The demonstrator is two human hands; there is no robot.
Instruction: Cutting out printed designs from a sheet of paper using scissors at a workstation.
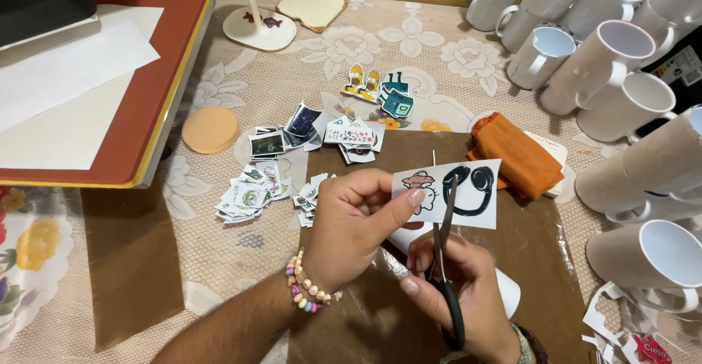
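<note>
While the left hand [351,225] is pinching the near-left edge of a small white card [447,192], the right hand [457,291] is gripping black scissors [444,261] from below, fingers closed through the loops. The card is hovering over a brown sheet [534,261] on the worktop [241,86], its long axis running left to right, with a pink cartoon figure on its left half and a black curl on its right. The scissors are pointing straight away from the person, across that long axis, and the blades are crossing the card between the two pictures, narrowly parted as far as I can tell. The right hand is sitting just below the card; the left is touching it from the left.

Right of the card an orange cloth [515,155] is lying close by, and beyond that white mugs [607,64] are crowding the edge. Left of the card small cut-outs [252,188] are scattered, with an orange disc [210,128] further left. Above the card two stickers [380,89] are resting. Nothing is standing in the blades' path.
</note>
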